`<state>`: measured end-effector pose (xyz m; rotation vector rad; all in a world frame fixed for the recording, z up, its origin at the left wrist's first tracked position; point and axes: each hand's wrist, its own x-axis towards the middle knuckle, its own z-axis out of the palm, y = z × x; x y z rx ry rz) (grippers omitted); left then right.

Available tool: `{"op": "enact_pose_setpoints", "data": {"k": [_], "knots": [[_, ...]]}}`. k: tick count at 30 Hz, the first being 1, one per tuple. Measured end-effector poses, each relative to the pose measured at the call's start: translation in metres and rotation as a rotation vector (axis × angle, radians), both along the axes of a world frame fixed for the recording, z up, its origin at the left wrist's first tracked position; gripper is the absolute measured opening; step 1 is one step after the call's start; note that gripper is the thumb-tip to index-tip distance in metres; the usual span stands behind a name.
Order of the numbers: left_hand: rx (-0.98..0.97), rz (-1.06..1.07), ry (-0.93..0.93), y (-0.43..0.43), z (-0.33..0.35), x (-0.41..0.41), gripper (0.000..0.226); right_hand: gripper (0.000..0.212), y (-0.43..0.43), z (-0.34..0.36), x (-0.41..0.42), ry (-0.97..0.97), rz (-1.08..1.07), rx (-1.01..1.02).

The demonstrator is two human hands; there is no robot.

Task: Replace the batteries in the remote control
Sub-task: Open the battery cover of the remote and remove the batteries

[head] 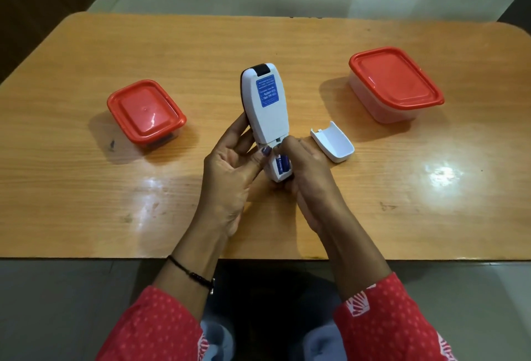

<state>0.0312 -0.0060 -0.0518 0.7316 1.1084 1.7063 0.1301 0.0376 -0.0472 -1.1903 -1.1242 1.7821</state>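
Red sleeves (155, 326) with white dots sit closest, and a thin black bracelet (191, 273) goes round the left wrist. Both hands are up over the table (115, 202), close together, and both hold the same thing.

The left hand (230, 177) wraps round the left side of the white remote (267, 113). Its fingers curl behind the remote and its thumb lies on the back, just by the open battery spot. The right hand (307, 171) curls round the near end of the remote from the right. Its fingertips are bunched at the top of the open spot, right by the batteries (281, 164). I cannot tell if they pinch a battery or only touch it.

The remote sits between the two hands with its back facing up. Its far end tips away and sticks out past the fingers. A blue sticker (267, 91) is on its back. The blue batteries lie inside the open spot at the near end.

The white battery cover (333, 142) lies on the table just to the right of the right hand, inside up. A small box with a red lid (146, 113) stands well off to the left. A bigger box with a red lid (395, 82) stands farther away on the right.
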Motion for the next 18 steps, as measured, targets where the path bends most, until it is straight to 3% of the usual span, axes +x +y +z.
{"op": "enact_pose_setpoints", "data": {"k": [6,12,15,18], "knots": [[-0.013,0.056,0.12,0.0,-0.002,0.005,0.058,0.027,0.001,0.007,-0.001,0.026,0.025,-0.046],[-0.12,0.217,0.042,0.007,-0.004,-0.011,0.06,0.03,-0.005,0.01,0.0,0.069,0.087,-0.022],[-0.157,0.264,0.061,0.007,-0.006,-0.018,0.056,0.034,-0.004,0.01,0.007,-0.038,0.063,0.102],[-0.191,0.286,0.093,0.007,-0.009,-0.018,0.051,0.03,-0.005,0.009,0.009,-0.025,0.076,0.05]]}}
